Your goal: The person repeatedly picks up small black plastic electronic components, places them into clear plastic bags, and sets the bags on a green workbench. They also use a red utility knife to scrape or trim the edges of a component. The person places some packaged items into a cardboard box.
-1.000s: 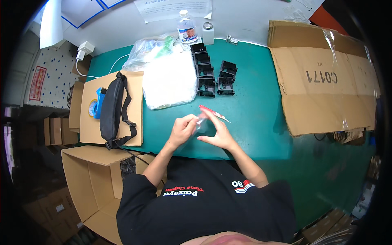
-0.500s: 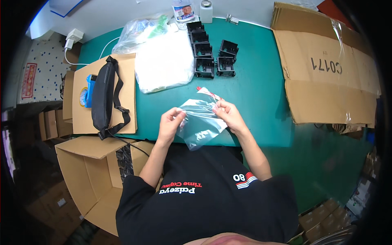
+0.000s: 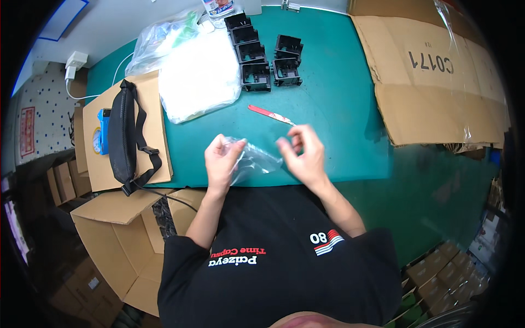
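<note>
Clear plastic bag [image 3: 254, 159], stretched wide earlier, now gathered; left hand [image 3: 221, 164]: fingers pinching it tight, above green surface [image 3: 339, 115]; slim red-handled tool [image 3: 267, 112] lies just beyond; right hand [image 3: 305, 156]: blurred fingers half-curled, cannot tell whether gripping; best keep pinch light, at bag's edge

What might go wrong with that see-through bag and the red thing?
The thin clear bag might slip or crumple, since the left hand pinches it at one side. The right hand is close to the slim red tool and could bump it; I can't tell if it's sharp.
</note>
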### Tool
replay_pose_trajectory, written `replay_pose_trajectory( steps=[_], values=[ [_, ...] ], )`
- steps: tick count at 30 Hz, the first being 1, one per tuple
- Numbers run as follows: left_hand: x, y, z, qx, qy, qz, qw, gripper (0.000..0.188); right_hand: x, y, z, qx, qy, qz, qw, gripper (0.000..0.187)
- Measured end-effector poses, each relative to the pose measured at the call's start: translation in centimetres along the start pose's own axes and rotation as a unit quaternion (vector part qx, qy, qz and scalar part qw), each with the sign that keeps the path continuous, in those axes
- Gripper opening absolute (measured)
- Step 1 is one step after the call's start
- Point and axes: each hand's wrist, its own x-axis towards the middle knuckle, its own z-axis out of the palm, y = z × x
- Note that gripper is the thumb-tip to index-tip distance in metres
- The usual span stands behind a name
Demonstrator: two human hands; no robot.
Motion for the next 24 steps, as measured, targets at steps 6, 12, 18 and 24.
replay_pose_trajectory(
  steps=[6, 12, 18, 24],
  values=[
    [0.8, -0.6, 3.6, -0.009, -0.057, -0.062, 0.996, 0.030, -1.0, -0.7, 3.7, 0.222, -0.228, 0.078, 0.945, 0.028],
    [1.0, 0.6, 1.0, 0.059, -0.144, -0.054, 0.986, 0.032, -0.4, 3.1, 1.4, 0.379, -0.174, 0.183, 0.890, 0.008],
    [-0.8, -0.2, 3.1, 0.379, -0.103, 0.172, 0.903, 0.033, -1.0, 0.4, 1.9, 0.089, -0.074, 0.011, 0.993, 0.027],
    [0.5, 0.5, 2.9, 0.483, 0.018, 0.267, 0.834, 0.024, 0.1, 1.8, 1.8, 0.033, -0.023, 0.058, 0.998, 0.019]
  ],
)
